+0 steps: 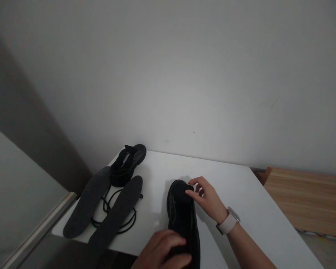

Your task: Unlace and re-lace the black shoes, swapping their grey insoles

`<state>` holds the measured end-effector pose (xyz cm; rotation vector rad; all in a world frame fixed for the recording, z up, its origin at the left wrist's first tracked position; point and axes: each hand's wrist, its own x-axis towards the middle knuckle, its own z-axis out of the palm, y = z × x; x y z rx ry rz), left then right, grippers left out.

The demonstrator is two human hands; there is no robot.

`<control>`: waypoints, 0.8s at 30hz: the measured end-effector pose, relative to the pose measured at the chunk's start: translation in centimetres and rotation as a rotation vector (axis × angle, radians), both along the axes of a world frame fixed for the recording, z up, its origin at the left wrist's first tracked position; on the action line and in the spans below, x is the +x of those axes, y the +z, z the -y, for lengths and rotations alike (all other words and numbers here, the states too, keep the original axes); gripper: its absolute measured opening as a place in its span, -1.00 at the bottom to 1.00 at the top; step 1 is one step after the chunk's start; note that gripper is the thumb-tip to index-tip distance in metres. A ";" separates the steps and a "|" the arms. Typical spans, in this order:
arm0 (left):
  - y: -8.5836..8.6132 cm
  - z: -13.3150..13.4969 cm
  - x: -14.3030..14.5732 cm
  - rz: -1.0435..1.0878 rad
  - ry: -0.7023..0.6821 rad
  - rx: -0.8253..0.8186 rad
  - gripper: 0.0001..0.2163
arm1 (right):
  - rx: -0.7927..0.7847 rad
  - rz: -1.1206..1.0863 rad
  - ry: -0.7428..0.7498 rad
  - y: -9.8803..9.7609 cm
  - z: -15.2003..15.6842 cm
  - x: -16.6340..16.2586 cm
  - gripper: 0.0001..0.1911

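Note:
A black shoe lies on the white table, toe pointing away from me. My left hand wraps over its heel end at the bottom edge of the view. My right hand, with a pale watch on the wrist, pinches the shoe's tongue near the toe between thumb and fingers.
A second black shoe stands at the table's far left corner. Two dark insoles lie beside it, with loose black laces between and under them. A wooden surface adjoins the table on the right. A pale wall rises behind.

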<state>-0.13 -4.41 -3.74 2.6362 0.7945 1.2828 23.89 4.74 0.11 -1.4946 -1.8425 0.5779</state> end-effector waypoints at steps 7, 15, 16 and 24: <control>1.5 -2.8 -11.8 -0.283 0.636 -0.408 -0.65 | 0.487 0.534 0.135 3.3 4.2 0.5 -0.76; -1.9 -2.3 -15.2 -0.375 0.788 -0.699 -0.55 | 0.668 0.623 0.350 5.9 6.9 -0.1 -0.81; -1.9 -2.4 -15.0 -0.365 0.797 -0.702 -0.54 | 0.671 0.610 0.359 6.2 7.0 -0.4 -0.81; -1.0 -3.3 -14.7 -0.382 0.856 -0.641 -0.44 | 0.685 0.535 0.403 7.2 7.3 -1.9 -0.84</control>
